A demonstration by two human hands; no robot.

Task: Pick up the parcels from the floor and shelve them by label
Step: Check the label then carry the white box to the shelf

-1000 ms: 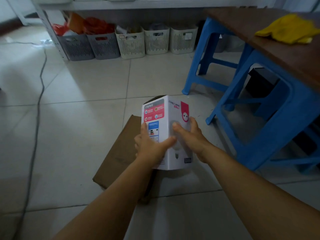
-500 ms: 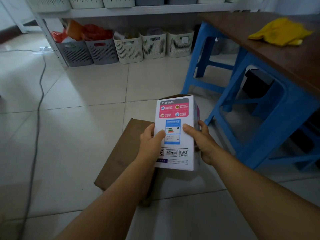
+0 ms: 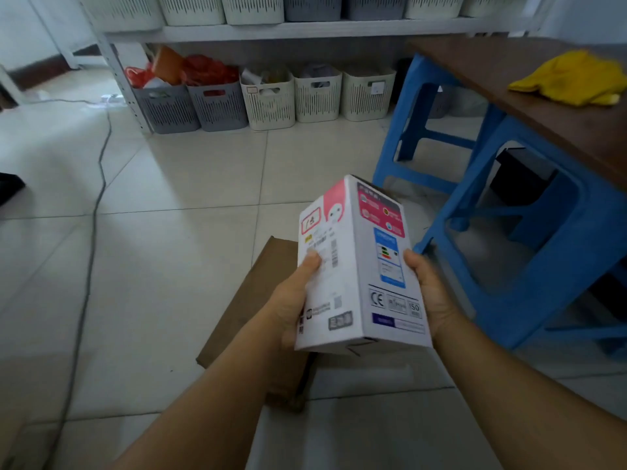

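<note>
White parcel [image 3: 359,266] held upright between both hands [image 3: 295,300], above floor.

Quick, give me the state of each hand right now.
Left hand: closed on the left side of the white product box, thumb on its labelled face.
Right hand: closed on the same box's right side.

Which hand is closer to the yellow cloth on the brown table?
The right hand. It grips the white box's right side, below and left of the yellow cloth. The left hand holds the box's left face, farther from the cloth.
</note>
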